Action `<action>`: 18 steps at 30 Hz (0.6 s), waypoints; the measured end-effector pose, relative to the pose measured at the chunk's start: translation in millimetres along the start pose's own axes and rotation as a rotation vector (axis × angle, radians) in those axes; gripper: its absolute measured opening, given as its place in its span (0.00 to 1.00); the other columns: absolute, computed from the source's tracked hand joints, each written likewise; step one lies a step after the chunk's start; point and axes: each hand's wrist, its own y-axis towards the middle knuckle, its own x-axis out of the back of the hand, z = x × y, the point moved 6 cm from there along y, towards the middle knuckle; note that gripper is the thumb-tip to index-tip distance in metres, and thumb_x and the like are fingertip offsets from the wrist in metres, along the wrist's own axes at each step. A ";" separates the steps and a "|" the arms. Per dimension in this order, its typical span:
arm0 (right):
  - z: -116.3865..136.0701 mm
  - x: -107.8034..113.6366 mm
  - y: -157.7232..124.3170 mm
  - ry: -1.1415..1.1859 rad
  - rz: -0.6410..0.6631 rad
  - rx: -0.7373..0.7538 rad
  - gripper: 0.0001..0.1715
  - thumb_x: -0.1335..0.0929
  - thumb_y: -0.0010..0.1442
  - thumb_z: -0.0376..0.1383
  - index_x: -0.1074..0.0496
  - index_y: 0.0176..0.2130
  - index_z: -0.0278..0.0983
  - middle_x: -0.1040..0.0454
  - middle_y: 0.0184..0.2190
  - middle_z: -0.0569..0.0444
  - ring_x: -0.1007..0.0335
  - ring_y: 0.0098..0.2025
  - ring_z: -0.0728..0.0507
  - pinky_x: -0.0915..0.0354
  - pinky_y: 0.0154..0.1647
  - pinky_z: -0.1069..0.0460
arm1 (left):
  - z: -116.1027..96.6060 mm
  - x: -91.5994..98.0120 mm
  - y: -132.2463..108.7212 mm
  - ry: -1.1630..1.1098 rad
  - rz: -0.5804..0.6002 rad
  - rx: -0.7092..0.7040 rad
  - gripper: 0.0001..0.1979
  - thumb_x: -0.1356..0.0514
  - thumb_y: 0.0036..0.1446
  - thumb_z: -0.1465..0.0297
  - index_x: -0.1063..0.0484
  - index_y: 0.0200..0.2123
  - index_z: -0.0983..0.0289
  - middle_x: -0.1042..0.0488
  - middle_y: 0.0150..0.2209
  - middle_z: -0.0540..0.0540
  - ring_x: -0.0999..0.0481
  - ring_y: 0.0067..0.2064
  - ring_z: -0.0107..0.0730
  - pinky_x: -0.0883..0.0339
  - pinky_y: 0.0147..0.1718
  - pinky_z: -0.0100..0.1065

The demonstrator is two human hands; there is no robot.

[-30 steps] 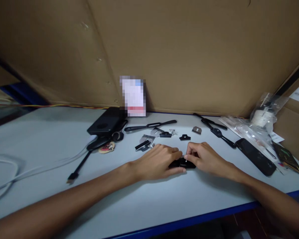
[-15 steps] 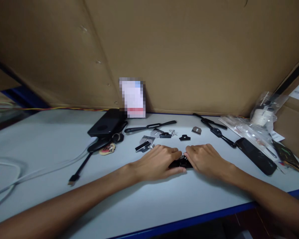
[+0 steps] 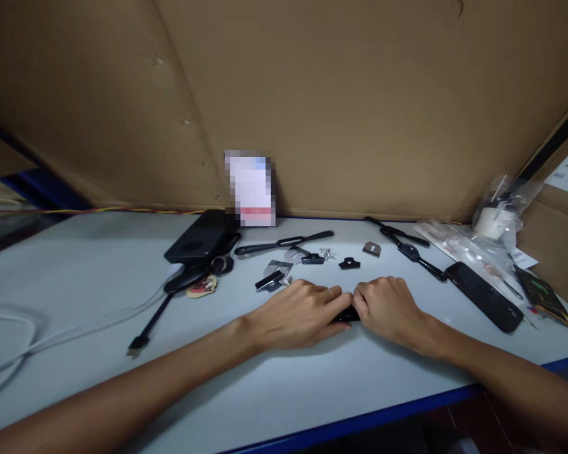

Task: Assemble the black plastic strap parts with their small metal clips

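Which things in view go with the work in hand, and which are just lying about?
Likely in the work: black piece gripped by left hand, right hand against it; small black plates; metal plate; small silver parts; long black handles.

Probably just lying about: dark phone-like device; black box; white cable; plastic bags.

Workshop-like spot, blue-edged table, cardboard standing along its far edge, metal parts and screws loose mid-table, plastic bags and carton at its right edge
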 end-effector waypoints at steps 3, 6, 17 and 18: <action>-2.2 -1.9 0.8 0.040 0.003 0.013 0.20 0.40 0.65 0.32 0.23 0.28 0.36 0.21 0.27 0.49 0.35 0.25 0.46 0.56 0.27 0.49 | -3.8 0.3 -0.2 0.029 -0.002 -0.066 0.12 0.51 0.72 0.61 0.34 0.42 0.63 0.24 0.34 0.53 0.28 0.26 0.30 0.49 0.23 0.34; -4.5 -1.2 2.9 0.092 -0.001 0.027 0.20 0.40 0.66 0.32 0.24 0.28 0.36 0.22 0.27 0.51 0.36 0.25 0.47 0.56 0.28 0.49 | -0.6 0.3 1.2 -0.020 0.037 -0.023 0.12 0.49 0.71 0.60 0.34 0.44 0.63 0.23 0.36 0.53 0.26 0.28 0.31 0.47 0.23 0.35; -21.2 21.8 7.4 0.429 0.063 0.110 0.10 0.34 0.60 0.26 0.24 0.36 0.36 0.31 0.21 0.61 0.44 0.23 0.51 0.51 0.28 0.54 | 3.0 1.3 3.0 -0.122 0.111 0.059 0.15 0.48 0.69 0.59 0.35 0.50 0.63 0.22 0.34 0.54 0.26 0.29 0.35 0.45 0.24 0.36; -20.8 23.6 6.4 0.463 0.068 0.147 0.11 0.34 0.60 0.26 0.24 0.40 0.37 0.31 0.21 0.61 0.43 0.23 0.51 0.50 0.29 0.54 | 4.3 0.8 2.6 -0.132 0.108 0.077 0.15 0.47 0.69 0.58 0.35 0.49 0.63 0.23 0.33 0.54 0.26 0.28 0.35 0.45 0.24 0.35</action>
